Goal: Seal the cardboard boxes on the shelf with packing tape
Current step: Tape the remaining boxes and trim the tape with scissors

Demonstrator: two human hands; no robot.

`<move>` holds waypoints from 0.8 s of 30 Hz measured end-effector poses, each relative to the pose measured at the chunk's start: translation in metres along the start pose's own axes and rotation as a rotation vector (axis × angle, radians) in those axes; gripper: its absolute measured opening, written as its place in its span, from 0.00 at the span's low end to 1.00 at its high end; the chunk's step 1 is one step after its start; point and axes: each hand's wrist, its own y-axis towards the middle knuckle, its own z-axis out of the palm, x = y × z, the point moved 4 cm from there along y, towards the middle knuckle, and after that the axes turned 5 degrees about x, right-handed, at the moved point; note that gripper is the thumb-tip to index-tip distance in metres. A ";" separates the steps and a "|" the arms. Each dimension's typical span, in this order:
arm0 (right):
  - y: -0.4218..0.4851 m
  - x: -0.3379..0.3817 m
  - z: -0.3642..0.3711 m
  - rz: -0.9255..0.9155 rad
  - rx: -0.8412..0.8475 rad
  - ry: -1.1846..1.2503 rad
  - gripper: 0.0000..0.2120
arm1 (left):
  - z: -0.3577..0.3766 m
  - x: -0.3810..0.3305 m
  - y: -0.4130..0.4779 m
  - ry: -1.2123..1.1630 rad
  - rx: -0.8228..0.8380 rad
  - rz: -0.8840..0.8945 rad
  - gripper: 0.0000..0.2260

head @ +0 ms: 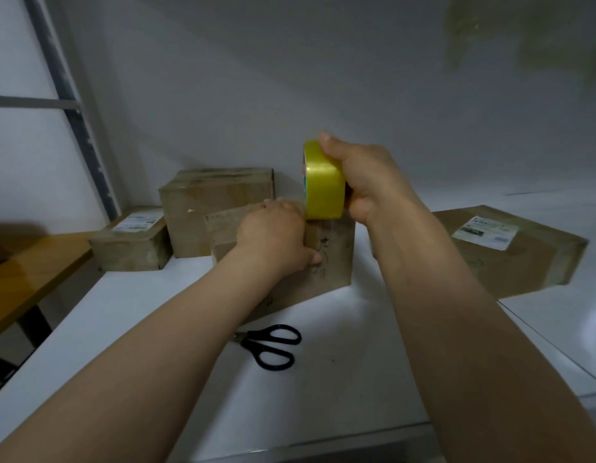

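Beyond my forearms [149, 362] and the scissors [273, 345] on the shelf [340, 402], my left hand [273, 232] gripped the box [330, 259] top while my right hand [366, 182] clutched the tape [323, 182] just above it, so I judged a strip was starting and next needed a steady pull across the seam.

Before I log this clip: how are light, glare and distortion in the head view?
Head view: dim, bluish light; glare patch on the white shelf beside the front box; wide-angle distortion stretches the forearms and skews the right box; tape roll and scissors are fairly sharp, label print unreadable.
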 end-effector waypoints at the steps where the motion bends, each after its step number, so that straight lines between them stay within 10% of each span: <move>1: -0.004 0.003 -0.002 0.011 0.008 0.005 0.21 | -0.002 0.000 0.001 0.004 0.008 -0.001 0.41; 24: -0.092 -0.063 -0.039 0.187 0.091 -0.136 0.16 | -0.001 0.004 0.009 0.001 -0.102 0.065 0.44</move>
